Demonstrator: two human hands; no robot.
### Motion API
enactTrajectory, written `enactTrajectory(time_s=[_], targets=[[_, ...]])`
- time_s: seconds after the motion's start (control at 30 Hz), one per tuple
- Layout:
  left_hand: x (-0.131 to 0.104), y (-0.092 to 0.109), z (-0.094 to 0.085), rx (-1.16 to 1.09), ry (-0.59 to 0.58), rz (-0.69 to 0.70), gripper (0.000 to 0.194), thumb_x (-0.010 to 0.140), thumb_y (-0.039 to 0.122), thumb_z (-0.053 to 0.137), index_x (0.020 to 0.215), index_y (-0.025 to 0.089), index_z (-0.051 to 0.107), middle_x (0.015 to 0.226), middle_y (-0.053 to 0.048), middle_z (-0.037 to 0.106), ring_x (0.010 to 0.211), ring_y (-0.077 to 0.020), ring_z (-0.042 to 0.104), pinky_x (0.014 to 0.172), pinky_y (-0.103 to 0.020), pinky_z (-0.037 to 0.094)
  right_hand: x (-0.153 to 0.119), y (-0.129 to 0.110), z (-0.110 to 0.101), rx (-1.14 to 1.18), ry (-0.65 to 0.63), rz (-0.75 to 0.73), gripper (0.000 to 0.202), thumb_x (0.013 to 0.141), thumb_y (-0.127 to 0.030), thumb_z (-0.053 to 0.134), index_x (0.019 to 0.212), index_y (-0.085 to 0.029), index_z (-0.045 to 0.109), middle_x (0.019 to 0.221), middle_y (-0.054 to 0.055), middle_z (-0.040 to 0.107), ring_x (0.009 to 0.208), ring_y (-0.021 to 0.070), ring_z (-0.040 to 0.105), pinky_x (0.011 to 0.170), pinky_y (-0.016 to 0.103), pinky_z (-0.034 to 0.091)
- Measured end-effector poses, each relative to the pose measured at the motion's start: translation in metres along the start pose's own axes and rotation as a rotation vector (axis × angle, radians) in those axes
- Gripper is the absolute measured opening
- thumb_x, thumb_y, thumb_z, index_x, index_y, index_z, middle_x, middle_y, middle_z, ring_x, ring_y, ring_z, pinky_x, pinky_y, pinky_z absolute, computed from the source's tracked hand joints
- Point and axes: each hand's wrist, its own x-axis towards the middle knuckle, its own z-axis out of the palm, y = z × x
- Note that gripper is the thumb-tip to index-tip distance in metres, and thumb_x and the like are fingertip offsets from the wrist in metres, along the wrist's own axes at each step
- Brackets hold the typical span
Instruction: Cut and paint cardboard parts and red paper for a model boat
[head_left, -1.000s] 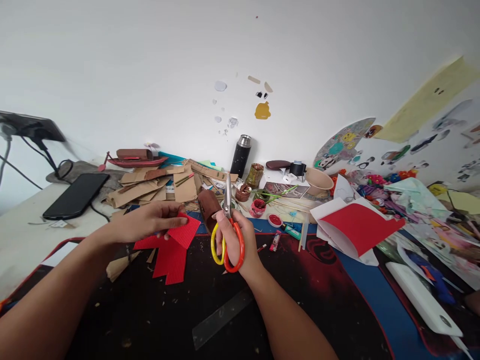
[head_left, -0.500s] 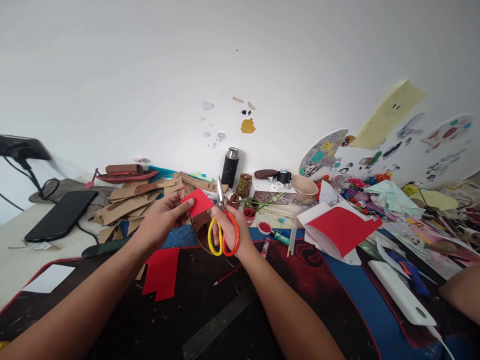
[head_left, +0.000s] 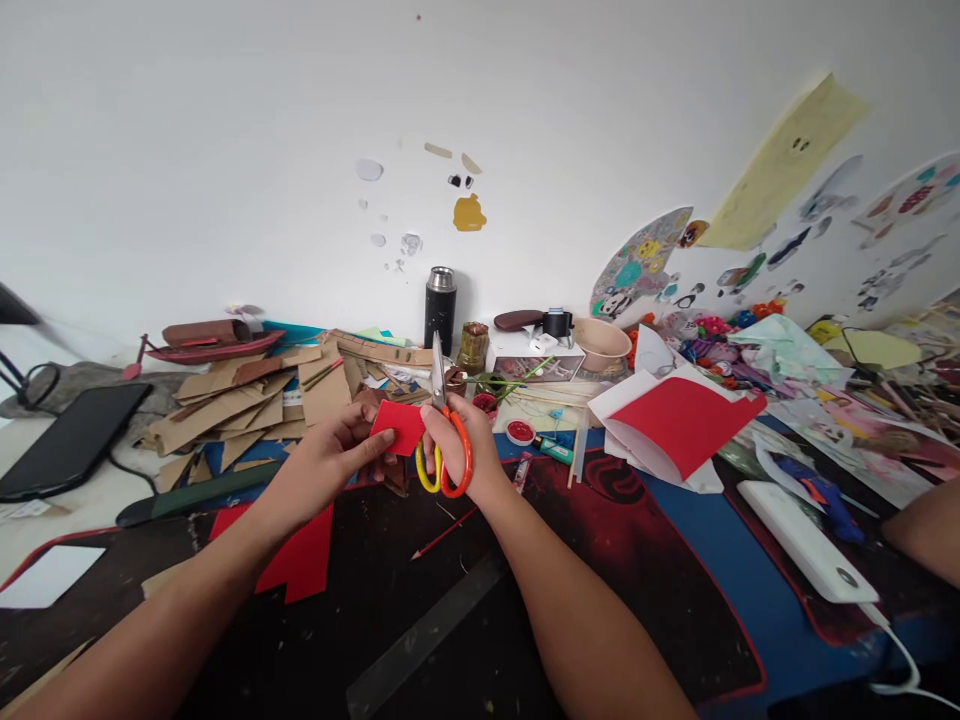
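My left hand (head_left: 337,455) pinches a small piece of red card (head_left: 397,428) between thumb and fingers. My right hand (head_left: 469,440) is closed round scissors (head_left: 454,470) with one yellow and one orange handle loop; their blades point up and look closed. The right fingertips meet the card's right edge. Something brown lies behind the card, mostly hidden. Below my left forearm rests a larger red corrugated sheet (head_left: 304,555) with a notched lower edge, partly covered by the arm.
A clear ruler (head_left: 420,640) and a red pencil (head_left: 442,535) lie on the black mat. Cardboard scraps (head_left: 232,395), a phone (head_left: 75,440) and a black flask (head_left: 440,310) stand behind. To the right are red paper (head_left: 682,420), a white power bank (head_left: 806,540) and another person's arm (head_left: 930,530).
The red card has turned from its ribbed face to its smooth face and sits lower against the right fingertips. The camera view has shifted, so the background appears moved left and up.
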Motion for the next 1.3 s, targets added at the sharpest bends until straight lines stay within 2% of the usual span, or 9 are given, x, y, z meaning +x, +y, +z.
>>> enactTrajectory(time_s=[0.1,0.2,0.47,0.63,0.73,0.87,1.0,1.13,1.3], targets=[[-0.001,0.000,-0.003,0.058,0.068,0.073,0.049,0.084,0.071,0.079,0.082,0.025,0.064,0.069,0.001,0.063,0.063,-0.0178,0.058,0.062,-0.030,0.047,0.001,0.002,0.000,-0.026,0.007,0.001,0.045,0.088,-0.063,0.078,0.101,-0.021,0.070,0.055,-0.009,0.058,0.036,0.0122,0.053,0.035,0.021,0.042],[0.000,-0.001,-0.005,0.104,0.119,0.123,0.051,0.081,0.070,0.083,0.076,0.024,0.062,0.065,0.004,0.053,0.060,-0.0147,0.047,0.058,-0.028,0.040,0.002,0.003,-0.001,-0.037,0.003,0.006,0.044,0.087,-0.063,0.079,0.100,-0.022,0.069,0.054,-0.010,0.056,0.036,0.0122,0.053,0.035,0.021,0.042],[0.006,-0.014,-0.012,-0.007,0.166,0.081,0.047,0.081,0.063,0.086,0.082,0.023,0.062,0.063,0.005,0.056,0.057,-0.0138,0.051,0.056,-0.027,0.041,0.001,0.002,0.000,0.012,-0.004,0.010,0.037,0.091,-0.058,0.074,0.092,-0.023,0.062,0.052,-0.009,0.058,0.036,0.0124,0.052,0.036,0.022,0.041],[0.005,-0.014,-0.012,0.013,0.118,0.074,0.043,0.084,0.061,0.084,0.084,0.022,0.065,0.064,0.005,0.058,0.057,-0.0139,0.054,0.057,-0.027,0.044,0.005,0.007,-0.003,0.049,-0.006,0.006,0.038,0.090,-0.059,0.074,0.090,-0.024,0.058,0.052,-0.009,0.059,0.034,0.0120,0.051,0.035,0.022,0.043],[0.004,-0.011,-0.010,0.059,0.113,0.076,0.044,0.086,0.062,0.081,0.078,0.021,0.067,0.063,0.004,0.058,0.058,-0.0136,0.053,0.056,-0.026,0.044,0.005,0.007,-0.003,0.049,-0.033,0.017,0.044,0.087,-0.063,0.077,0.091,-0.023,0.059,0.052,-0.009,0.059,0.034,0.0118,0.052,0.035,0.021,0.043],[0.006,-0.014,-0.014,-0.015,0.216,0.101,0.043,0.087,0.058,0.081,0.074,0.021,0.064,0.059,0.004,0.056,0.054,-0.0130,0.050,0.052,-0.025,0.040,0.002,0.005,-0.002,0.040,-0.105,0.037,0.051,0.088,-0.072,0.075,0.090,-0.023,0.060,0.053,-0.006,0.064,0.039,0.0145,0.061,0.040,0.022,0.047],[0.009,-0.015,-0.020,-0.117,0.309,0.118,0.037,0.087,0.050,0.082,0.074,0.021,0.064,0.059,0.004,0.056,0.052,-0.0119,0.049,0.050,-0.024,0.040,0.002,0.004,-0.003,0.015,-0.161,0.063,0.069,0.088,-0.086,0.066,0.108,-0.020,0.068,0.060,-0.001,0.071,0.052,0.0186,0.073,0.045,0.022,0.049],[0.007,-0.011,-0.022,-0.177,0.363,0.130,0.038,0.085,0.047,0.084,0.071,0.020,0.060,0.056,0.005,0.054,0.049,-0.0104,0.046,0.047,-0.023,0.037,0.001,0.004,-0.003,0.060,-0.211,0.099,0.086,0.081,-0.095,0.066,0.120,-0.018,0.070,0.065,0.002,0.075,0.057,0.0201,0.076,0.053,0.024,0.056],[0.006,-0.009,-0.025,-0.272,0.440,0.166,0.039,0.080,0.046,0.089,0.077,0.021,0.060,0.062,0.006,0.056,0.050,-0.0091,0.049,0.046,-0.021,0.037,0.000,0.003,-0.003,0.104,-0.292,0.106,0.094,0.073,-0.098,0.071,0.125,-0.019,0.069,0.067,0.003,0.076,0.061,0.0223,0.079,0.060,0.027,0.060]])
